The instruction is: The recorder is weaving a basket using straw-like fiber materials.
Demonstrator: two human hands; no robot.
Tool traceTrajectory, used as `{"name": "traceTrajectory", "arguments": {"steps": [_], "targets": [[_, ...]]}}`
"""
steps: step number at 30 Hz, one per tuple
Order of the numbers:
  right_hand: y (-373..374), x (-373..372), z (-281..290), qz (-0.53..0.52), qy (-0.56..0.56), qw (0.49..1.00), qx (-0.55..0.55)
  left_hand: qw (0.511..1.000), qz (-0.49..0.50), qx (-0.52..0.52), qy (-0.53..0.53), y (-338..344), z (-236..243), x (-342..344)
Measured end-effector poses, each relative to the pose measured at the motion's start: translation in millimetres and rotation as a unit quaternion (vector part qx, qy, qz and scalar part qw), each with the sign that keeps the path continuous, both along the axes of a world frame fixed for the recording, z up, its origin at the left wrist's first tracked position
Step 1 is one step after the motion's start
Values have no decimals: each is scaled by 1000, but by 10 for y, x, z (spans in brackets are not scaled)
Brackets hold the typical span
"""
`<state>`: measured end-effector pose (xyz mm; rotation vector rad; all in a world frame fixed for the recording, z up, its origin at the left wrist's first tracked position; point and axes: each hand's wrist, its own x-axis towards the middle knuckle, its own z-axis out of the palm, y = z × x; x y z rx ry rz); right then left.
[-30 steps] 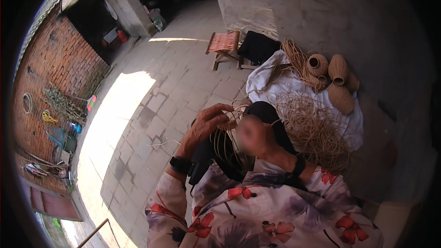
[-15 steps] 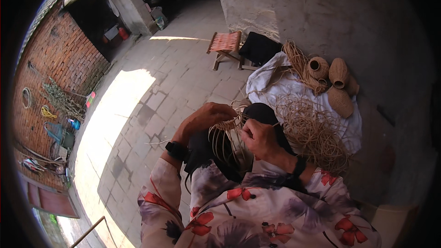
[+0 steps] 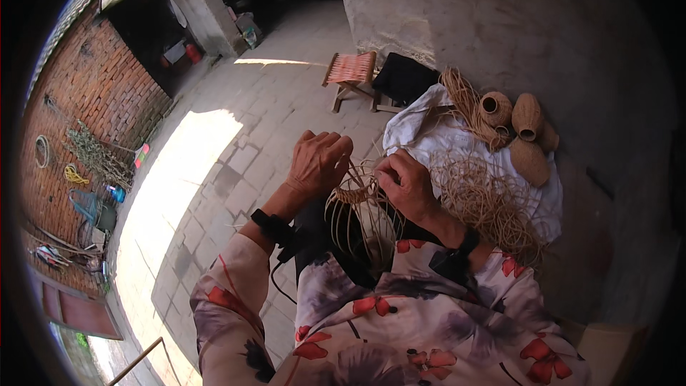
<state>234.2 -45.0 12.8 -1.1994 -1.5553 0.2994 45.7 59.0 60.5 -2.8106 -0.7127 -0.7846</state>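
In my lap, between the knees, rests a partly woven basket, with a tight woven band and long bare tan cane strands looping out below and above it. My left hand is closed at the basket's upper left, pinching a thin cane strand at its fingertips. On the other side my right hand is closed too, its thumb and forefinger pinched on a strand by the basket's upper right. The strand ends inside both hands are hidden by the fingers. Something pale shows inside the loose strands.
To the right, a heap of loose cane strands lies on a white cloth. Several finished woven vases and a cane bundle sit beyond it. A folding stool and a black cushion stand ahead near the wall.
Both hands have risen away from the basket's woven band. My left hand moved up and left, turning its back toward me; my right hand moved up and slightly right. More of the basket now shows.
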Motion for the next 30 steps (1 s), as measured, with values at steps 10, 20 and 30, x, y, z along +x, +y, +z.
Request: {"name": "traceTrajectory", "arguments": {"steps": [10,20,30], "targets": [[408,-136,78,89,-129,982,-109,987,147,-56,-16,67,-133,-24],[397,-19,66,101,-162,962,-195,854,504,-121,36,630,344,-1811],[343,-102,228,170,-181,952,-180,765,627,-130,-67,228,585,-3201]]}}
